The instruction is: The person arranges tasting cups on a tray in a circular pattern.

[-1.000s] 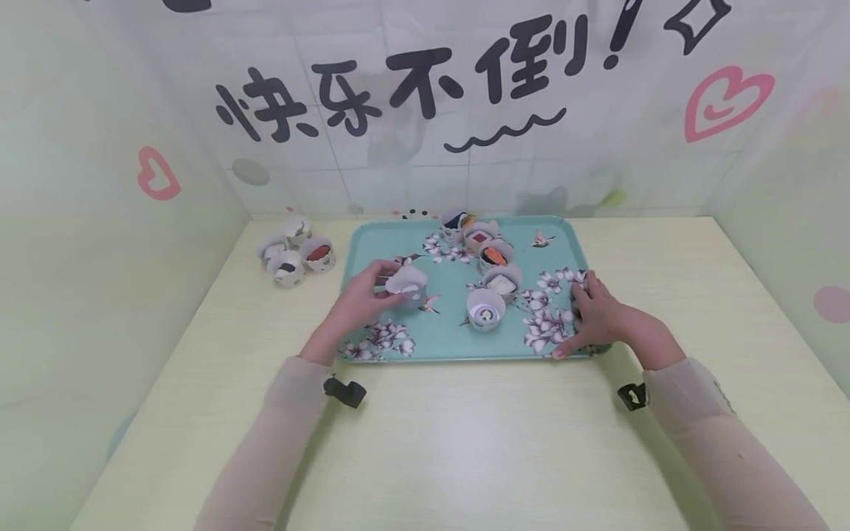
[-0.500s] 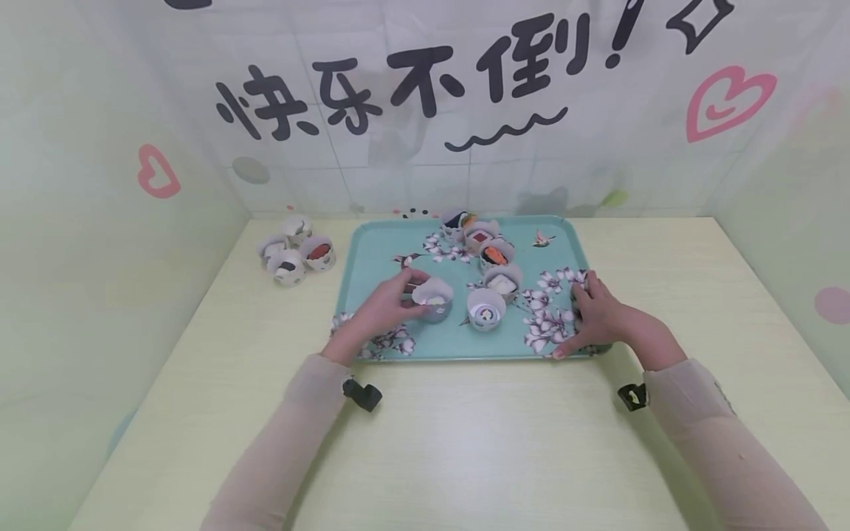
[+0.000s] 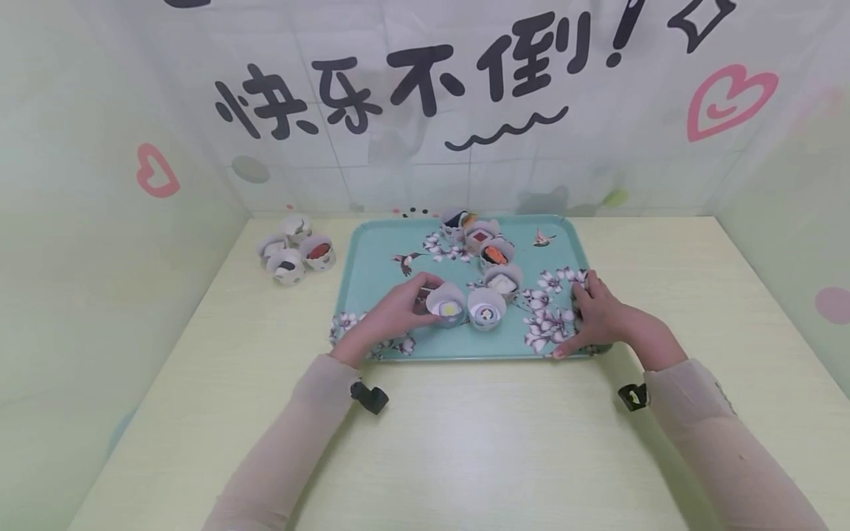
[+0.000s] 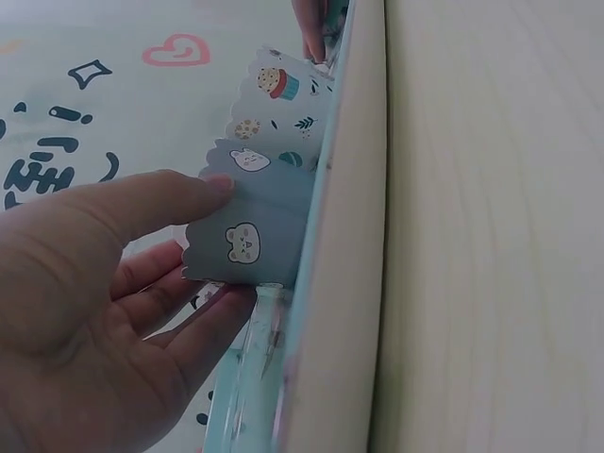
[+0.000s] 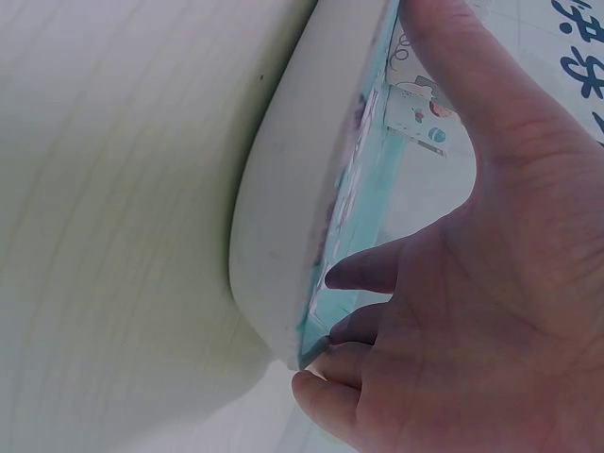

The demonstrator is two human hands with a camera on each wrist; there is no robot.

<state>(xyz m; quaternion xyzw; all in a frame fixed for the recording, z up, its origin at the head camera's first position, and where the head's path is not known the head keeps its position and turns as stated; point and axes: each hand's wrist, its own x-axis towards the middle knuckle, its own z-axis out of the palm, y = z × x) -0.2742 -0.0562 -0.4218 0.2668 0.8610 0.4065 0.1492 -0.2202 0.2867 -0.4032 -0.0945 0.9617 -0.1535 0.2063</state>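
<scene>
My left hand [image 3: 398, 310] holds a small scalloped paper cup [image 3: 451, 317] over the front middle of the tray, with a whitish-yellow piece inside. In the left wrist view the held paper cup [image 4: 283, 212] is grey-blue with bear faces, and my thumb lies along its side. Right beside it stands another paper cup [image 3: 486, 310] with a round patterned piece. From there a slanting row of cups, including one with an orange-topped piece [image 3: 495, 255], runs to the tray's back. My right hand [image 3: 604, 317] rests spread on the front right corner of the turquoise floral tray [image 3: 385, 243].
Several more paper cups [image 3: 287, 268] cluster on the table [image 3: 425, 442] left of the tray, one with a red piece [image 3: 319, 252]. A white printed curtain [image 3: 398, 177] closes the back and sides.
My left hand has carried its paper cup to the right and slightly forward toward me, tipping its opening into view beside the front cup of the row. My right hand has stayed in place.
</scene>
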